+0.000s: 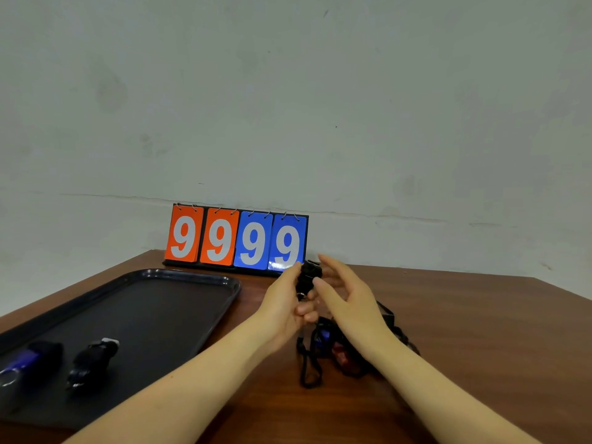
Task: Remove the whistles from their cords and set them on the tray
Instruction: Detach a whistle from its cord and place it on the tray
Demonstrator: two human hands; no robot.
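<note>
My left hand (286,302) grips a black whistle (308,277) held upright above the table, with its metal ring (300,295) just below. My right hand (344,296) hovers beside the whistle, fingers spread and straight, its thumb close to the whistle. A black cord (309,363) hangs down from under the hands onto the table. Under my right wrist lies a heap of more whistles and cords (339,350), one blue and one red. On the dark tray (179,302) at left lie a blue whistle (24,363) and a black whistle (93,357).
A flip scoreboard (237,240) showing 9 9 9 9 in orange and blue stands at the back of the brown wooden table (464,315) against a pale wall. The tray reaches the table's left front edge.
</note>
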